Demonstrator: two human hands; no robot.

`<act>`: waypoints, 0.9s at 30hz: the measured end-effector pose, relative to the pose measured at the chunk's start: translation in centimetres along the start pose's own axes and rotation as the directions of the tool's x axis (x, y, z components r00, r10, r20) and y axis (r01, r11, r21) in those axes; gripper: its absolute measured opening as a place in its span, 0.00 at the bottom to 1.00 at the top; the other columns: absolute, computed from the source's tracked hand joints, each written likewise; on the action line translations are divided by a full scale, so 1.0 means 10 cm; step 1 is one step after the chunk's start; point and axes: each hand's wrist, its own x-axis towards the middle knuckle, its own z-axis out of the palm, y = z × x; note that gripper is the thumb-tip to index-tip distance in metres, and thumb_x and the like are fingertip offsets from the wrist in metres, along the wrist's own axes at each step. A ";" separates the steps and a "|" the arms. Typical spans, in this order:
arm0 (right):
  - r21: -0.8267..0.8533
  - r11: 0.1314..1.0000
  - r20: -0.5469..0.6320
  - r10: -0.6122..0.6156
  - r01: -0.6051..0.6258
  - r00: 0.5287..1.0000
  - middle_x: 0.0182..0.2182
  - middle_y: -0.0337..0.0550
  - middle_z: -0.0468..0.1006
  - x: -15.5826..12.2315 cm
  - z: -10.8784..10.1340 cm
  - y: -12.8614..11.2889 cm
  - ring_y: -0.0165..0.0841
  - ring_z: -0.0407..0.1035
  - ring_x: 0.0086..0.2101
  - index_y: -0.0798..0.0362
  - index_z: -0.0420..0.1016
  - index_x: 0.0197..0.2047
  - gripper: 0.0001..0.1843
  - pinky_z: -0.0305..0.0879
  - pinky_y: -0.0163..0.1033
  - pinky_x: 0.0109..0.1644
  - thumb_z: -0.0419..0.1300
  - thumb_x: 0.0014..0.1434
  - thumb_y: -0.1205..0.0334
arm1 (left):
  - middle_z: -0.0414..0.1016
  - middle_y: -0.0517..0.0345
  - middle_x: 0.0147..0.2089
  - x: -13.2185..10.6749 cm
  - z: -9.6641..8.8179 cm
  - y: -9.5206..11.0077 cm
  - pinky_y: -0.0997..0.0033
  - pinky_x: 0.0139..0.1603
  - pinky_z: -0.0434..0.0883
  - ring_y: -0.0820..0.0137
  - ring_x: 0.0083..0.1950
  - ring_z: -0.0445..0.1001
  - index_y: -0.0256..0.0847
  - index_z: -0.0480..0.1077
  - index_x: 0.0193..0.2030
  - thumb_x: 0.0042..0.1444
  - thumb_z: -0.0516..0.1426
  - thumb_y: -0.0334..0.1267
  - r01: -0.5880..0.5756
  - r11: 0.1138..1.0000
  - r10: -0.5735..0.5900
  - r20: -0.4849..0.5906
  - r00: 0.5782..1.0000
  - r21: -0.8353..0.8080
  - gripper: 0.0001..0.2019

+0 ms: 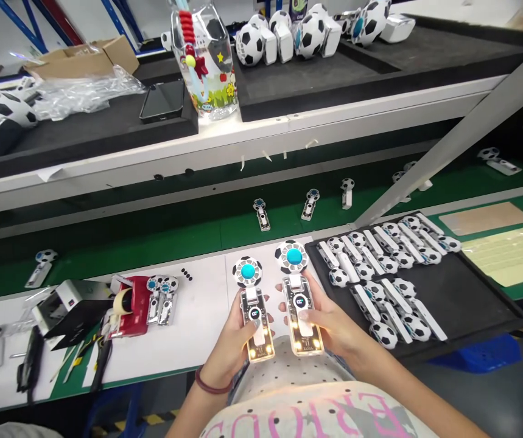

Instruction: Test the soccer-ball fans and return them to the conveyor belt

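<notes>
Green conveyor belt (151, 258) runs across the view, with a white work mat (201, 328) along its near edge and a black-topped shelf (298, 79) beyond. Left hand (231, 347) and right hand (325, 322) are closed around two handheld devices, held upright just beside each other above the mat. Each device, the left device (256, 322) and the right device (301, 316), has a clear body, a small round display, glowing amber lights at its base and a football-patterned head with a cyan hub. Fingers cover parts of both handles; the display digits are too small to read. To the right, a black tray (475, 322) holds many similar devices, overlapping so that no exact count can be made. On the mat at left stands a red tape dispenser (133, 307). Dark tools at the lower left are hard to identify. A decorated plastic bottle (201, 61) is cut off by the top edge.
</notes>
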 end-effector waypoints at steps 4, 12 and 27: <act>0.030 1.000 -0.010 -0.007 0.007 1.000 0.43 0.41 0.75 -0.07 0.09 -0.04 0.35 0.71 0.40 0.38 0.34 0.64 0.53 0.65 0.41 0.44 0.64 0.45 0.69 | 0.66 0.49 0.53 -0.09 0.07 0.05 0.65 0.39 0.71 0.61 0.45 0.71 0.51 0.52 0.60 0.49 0.60 0.36 0.006 0.999 -0.008 0.051 0.999 0.037 0.32; 0.032 0.999 0.055 -0.031 0.030 0.998 0.48 0.45 0.70 -0.10 0.14 -0.07 0.41 0.68 0.45 0.38 0.35 0.63 0.50 0.60 0.51 0.50 0.62 0.47 0.69 | 0.61 0.48 0.60 -0.15 0.10 0.12 0.62 0.47 0.69 0.55 0.52 0.68 0.52 0.49 0.63 0.47 0.61 0.39 -0.013 0.996 0.008 0.055 0.998 0.087 0.37; -0.007 0.996 0.035 -0.088 0.088 0.996 0.44 0.43 0.71 -0.07 0.14 -0.06 0.37 0.68 0.42 0.37 0.34 0.63 0.48 0.64 0.47 0.46 0.61 0.50 0.69 | 0.67 0.44 0.54 -0.19 0.06 0.21 0.65 0.34 0.72 0.59 0.39 0.74 0.52 0.42 0.65 0.48 0.60 0.44 0.003 0.988 -0.010 0.046 0.999 0.151 0.41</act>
